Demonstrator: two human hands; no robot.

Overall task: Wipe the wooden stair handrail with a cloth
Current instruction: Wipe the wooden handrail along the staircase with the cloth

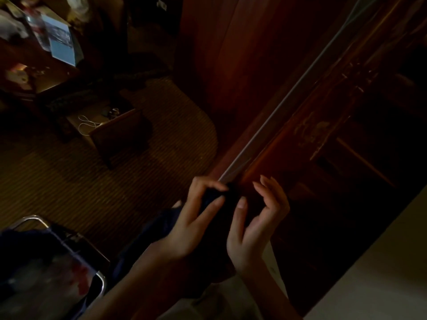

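The room is dim. A dark cloth (217, 218) is bunched between my two hands near the lower end of the wooden handrail (288, 135), which runs up to the upper right with a pale strip along its edge. My left hand (196, 218) grips the cloth, fingers curled over its top. My right hand (256, 218) is beside it, thumb against the cloth and fingers loosely curled above the dark wood. How much of the cloth touches the rail is hidden in shadow.
A striped rug (115, 181) covers the floor to the left. A small wooden table (115, 132) with a white cord stands on it. A chair with a chrome frame (69, 250) is at lower left. A cluttered desk (34, 54) fills the upper left. A pale surface (369, 273) lies at lower right.
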